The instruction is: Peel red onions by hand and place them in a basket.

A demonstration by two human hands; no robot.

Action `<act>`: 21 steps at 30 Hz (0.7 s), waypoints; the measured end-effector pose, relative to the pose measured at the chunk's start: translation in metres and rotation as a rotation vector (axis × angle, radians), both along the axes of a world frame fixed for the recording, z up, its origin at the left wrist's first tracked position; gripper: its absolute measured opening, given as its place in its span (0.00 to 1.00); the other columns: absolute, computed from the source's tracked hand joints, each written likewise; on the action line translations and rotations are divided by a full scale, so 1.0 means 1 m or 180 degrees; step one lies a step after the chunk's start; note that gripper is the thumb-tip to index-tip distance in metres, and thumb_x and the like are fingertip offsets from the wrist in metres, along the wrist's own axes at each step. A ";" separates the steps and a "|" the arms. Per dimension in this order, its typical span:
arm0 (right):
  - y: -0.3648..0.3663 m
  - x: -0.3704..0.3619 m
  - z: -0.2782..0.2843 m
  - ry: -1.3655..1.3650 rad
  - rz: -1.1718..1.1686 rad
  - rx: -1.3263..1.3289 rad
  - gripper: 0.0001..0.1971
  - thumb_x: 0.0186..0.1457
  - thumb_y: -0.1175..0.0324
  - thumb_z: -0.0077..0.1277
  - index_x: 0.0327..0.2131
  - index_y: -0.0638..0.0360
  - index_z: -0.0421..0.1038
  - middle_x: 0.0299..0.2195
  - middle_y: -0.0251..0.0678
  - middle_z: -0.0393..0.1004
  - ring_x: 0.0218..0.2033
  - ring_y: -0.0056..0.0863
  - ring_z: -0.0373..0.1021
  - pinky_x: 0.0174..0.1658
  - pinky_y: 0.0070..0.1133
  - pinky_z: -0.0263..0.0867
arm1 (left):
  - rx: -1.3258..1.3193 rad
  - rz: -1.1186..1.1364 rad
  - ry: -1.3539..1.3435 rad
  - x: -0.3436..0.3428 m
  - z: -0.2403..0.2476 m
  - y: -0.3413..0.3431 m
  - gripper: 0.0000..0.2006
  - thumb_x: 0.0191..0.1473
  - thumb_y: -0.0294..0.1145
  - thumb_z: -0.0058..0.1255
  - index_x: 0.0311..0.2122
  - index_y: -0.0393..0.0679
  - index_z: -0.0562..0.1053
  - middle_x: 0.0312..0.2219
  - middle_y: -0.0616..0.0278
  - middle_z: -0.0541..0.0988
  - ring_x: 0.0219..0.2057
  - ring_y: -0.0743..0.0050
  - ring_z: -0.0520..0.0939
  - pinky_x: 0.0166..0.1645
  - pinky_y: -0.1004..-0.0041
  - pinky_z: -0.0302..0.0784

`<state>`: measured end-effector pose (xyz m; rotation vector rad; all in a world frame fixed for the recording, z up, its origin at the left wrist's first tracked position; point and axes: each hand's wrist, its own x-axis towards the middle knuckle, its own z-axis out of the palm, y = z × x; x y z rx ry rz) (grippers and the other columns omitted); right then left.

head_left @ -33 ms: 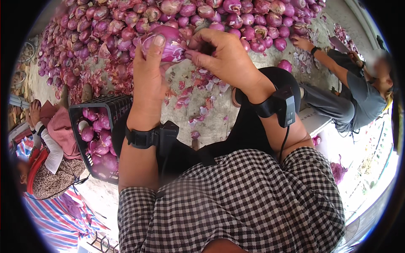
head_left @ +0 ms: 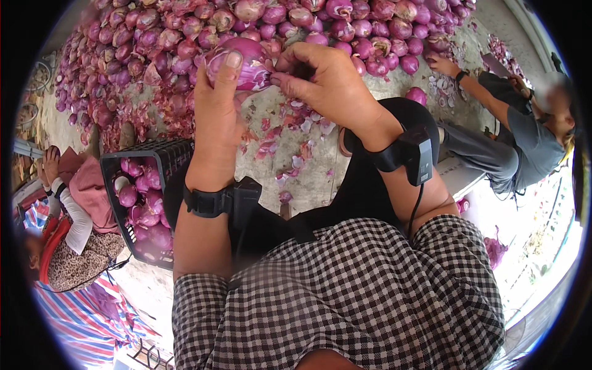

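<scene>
A large, shiny red onion (head_left: pixel 246 61) is gripped in my left hand (head_left: pixel 219 92), whose thumb lies along its near side. My right hand (head_left: pixel 324 80) is closed in a pinch at the onion's right end, where pale, streaked skin tapers to a point. Whether a loose bit of skin sits between those fingertips is too small to tell. Both hands are raised over a concrete floor (head_left: pixel 246 179) strewn with papery onion skins (head_left: pixel 296 161). Just beyond them lies a big heap of red onions (head_left: pixel 148 37).
Left of my legs stands a black plastic crate (head_left: pixel 110 185) holding several smooth purple onions (head_left: pixel 148 216). One loose onion (head_left: pixel 416 95) lies beyond my right knee. A co-worker in grey (head_left: pixel 524 135) sits at right, reaching toward the heap; another person (head_left: pixel 74 216) sits at left.
</scene>
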<state>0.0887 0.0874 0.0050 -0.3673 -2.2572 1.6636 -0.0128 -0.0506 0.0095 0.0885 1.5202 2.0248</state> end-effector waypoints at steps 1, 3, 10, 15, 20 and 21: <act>0.001 0.000 -0.002 -0.0107 0.0026 -0.0012 0.09 0.49 0.73 0.58 0.32 0.65 0.70 0.23 0.33 0.72 0.26 0.19 0.68 0.31 0.18 0.65 | -0.0069 0.0123 0.0142 0.002 0.001 0.001 0.27 0.50 0.40 0.58 0.50 0.37 0.63 0.41 0.59 0.73 0.40 0.73 0.76 0.44 0.72 0.73; 0.001 -0.001 -0.002 -0.0020 0.0015 0.0153 0.08 0.49 0.73 0.57 0.31 0.66 0.70 0.22 0.36 0.72 0.24 0.20 0.67 0.29 0.19 0.65 | -0.0263 0.0097 0.0379 -0.001 -0.001 -0.001 0.28 0.49 0.39 0.58 0.51 0.35 0.62 0.41 0.58 0.72 0.41 0.74 0.74 0.46 0.73 0.71; 0.000 -0.003 -0.009 0.0334 -0.0040 0.0790 0.06 0.49 0.76 0.54 0.30 0.67 0.68 0.22 0.42 0.69 0.22 0.30 0.67 0.27 0.23 0.62 | -0.0597 0.0043 0.0600 0.001 0.000 -0.001 0.30 0.49 0.41 0.59 0.52 0.34 0.62 0.42 0.58 0.71 0.42 0.75 0.72 0.49 0.76 0.68; -0.003 -0.005 -0.009 0.0536 -0.0191 0.1048 0.07 0.50 0.75 0.53 0.32 0.66 0.66 0.22 0.42 0.67 0.22 0.31 0.67 0.27 0.23 0.62 | -0.0555 -0.0020 0.0440 0.000 -0.002 -0.002 0.32 0.48 0.43 0.59 0.53 0.36 0.61 0.41 0.59 0.72 0.40 0.75 0.74 0.44 0.75 0.72; -0.005 -0.004 -0.014 0.0193 -0.0039 -0.0203 0.04 0.56 0.72 0.47 0.30 0.62 0.66 0.21 0.31 0.65 0.22 0.18 0.64 0.26 0.18 0.60 | -0.0244 -0.0279 0.0095 -0.005 -0.008 -0.003 0.31 0.48 0.45 0.58 0.52 0.39 0.61 0.41 0.59 0.73 0.38 0.72 0.77 0.38 0.70 0.77; -0.005 -0.006 -0.019 0.0130 0.0019 -0.0546 0.05 0.58 0.71 0.46 0.30 0.61 0.66 0.21 0.28 0.65 0.22 0.16 0.63 0.26 0.17 0.59 | -0.0204 -0.0323 -0.0015 -0.008 -0.011 -0.005 0.30 0.48 0.45 0.58 0.51 0.39 0.62 0.41 0.60 0.73 0.38 0.71 0.78 0.38 0.69 0.78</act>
